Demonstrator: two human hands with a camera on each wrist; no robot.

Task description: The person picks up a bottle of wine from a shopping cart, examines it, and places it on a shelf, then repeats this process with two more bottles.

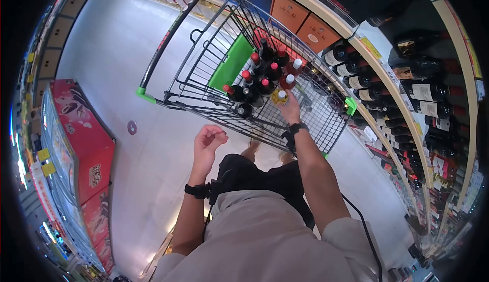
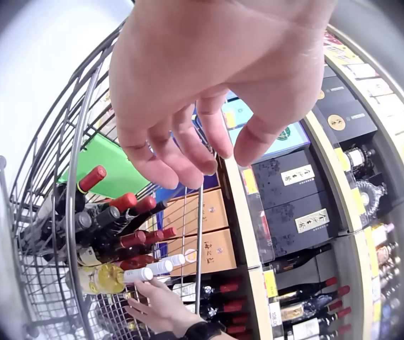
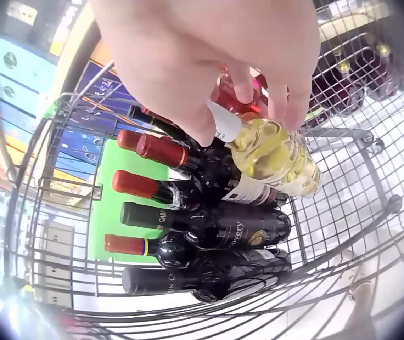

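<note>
My right hand point(image 1: 289, 110) is inside the shopping cart point(image 1: 179, 89), at the top of a pale yellow wine bottle point(image 3: 276, 159). In the right wrist view, the thumb is beside the bottle's white capsule and the other fingers overlap its shoulder. Spread, fairly straight fingers show in the left wrist view. Dark wine bottles point(image 3: 237, 230) with red or black tops stand close by, along with pinkish-red bottles point(image 1: 295, 67) under white caps. Outside the cart, my left hand point(image 1: 208, 144) hovers near its side, fingers loosely bent and holding nothing.
A shelf of wine bottles point(image 1: 425, 91) runs along the right. Orange boxes point(image 1: 290, 12) stand behind the cart. At the left is a red display case point(image 1: 84, 129) on the pale floor point(image 1: 142, 154). A green panel point(image 1: 232, 63) is at the cart's handle end.
</note>
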